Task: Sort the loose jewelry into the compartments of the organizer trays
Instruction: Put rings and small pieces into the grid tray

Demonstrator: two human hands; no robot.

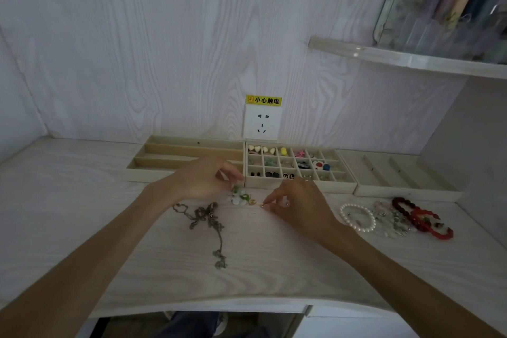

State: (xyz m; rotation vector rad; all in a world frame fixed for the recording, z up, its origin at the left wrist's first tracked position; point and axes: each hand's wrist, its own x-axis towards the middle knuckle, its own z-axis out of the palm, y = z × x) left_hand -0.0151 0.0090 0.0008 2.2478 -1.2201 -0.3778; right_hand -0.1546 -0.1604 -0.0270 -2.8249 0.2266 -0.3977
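A pale woodgrain bench [82,200] meets a matching wall, trays [299,167] along its back edge. The right hand [299,206] pinches perhaps an earring [262,205] mid-bench; the left hand [203,181] curls around something small.

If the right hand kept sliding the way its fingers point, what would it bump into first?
The right hand points leftward along the desk, fingertips pinching a tiny gold piece. Going straight on, it would probably first meet the small gold heart charm, then the white-and-green flower earrings. Depth is hard to judge.
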